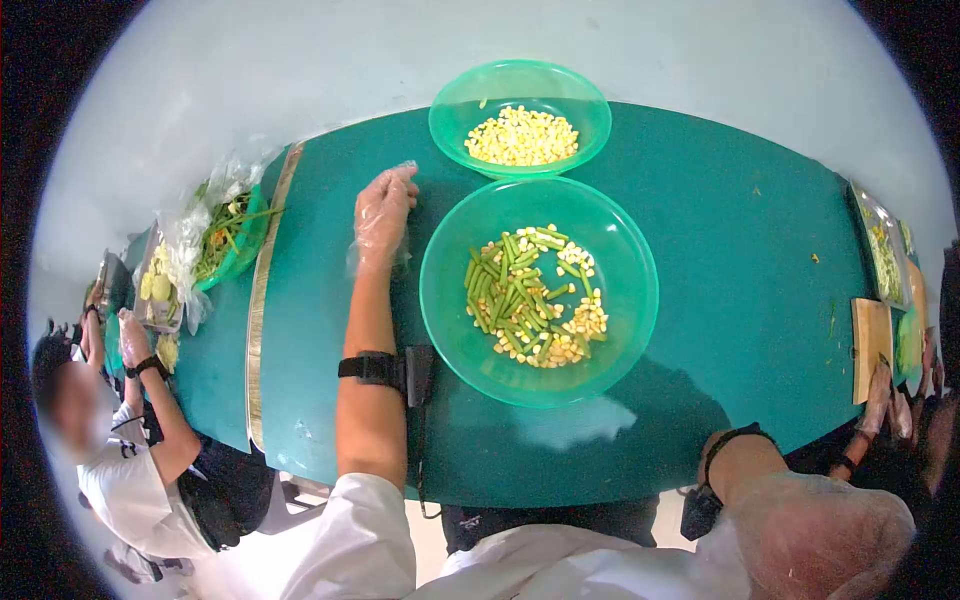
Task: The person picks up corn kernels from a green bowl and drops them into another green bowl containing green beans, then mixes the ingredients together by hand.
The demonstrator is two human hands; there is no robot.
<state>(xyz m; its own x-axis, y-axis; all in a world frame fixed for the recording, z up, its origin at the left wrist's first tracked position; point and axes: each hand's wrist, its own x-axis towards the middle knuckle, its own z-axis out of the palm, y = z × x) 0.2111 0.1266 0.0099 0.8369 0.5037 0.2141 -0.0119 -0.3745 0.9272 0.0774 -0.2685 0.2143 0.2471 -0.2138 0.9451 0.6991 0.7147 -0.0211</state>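
Observation:
My left hand (384,212), in a clear plastic glove, rests on the green table just left of the large bowl. Its fingers are curled closed, and I see nothing in them. My right hand (825,535), also gloved, is close to the camera at the lower right; its fingers are too blurred to make out. Before me stands a large green translucent bowl (622,330). It holds cut green bean pieces (512,285) and yellow corn kernels (590,320). Behind it, and close against it, a second green bowl (590,95) holds corn kernels (523,137) only.
The green table (745,250) has a wooden edge strip (262,310) on the left. Beyond that strip are a green basket of leafy vegetables (232,240), plastic bags and a co-worker (150,450). A cutting board (872,345), a tray of chopped greens (882,250) and another person's hands are at right.

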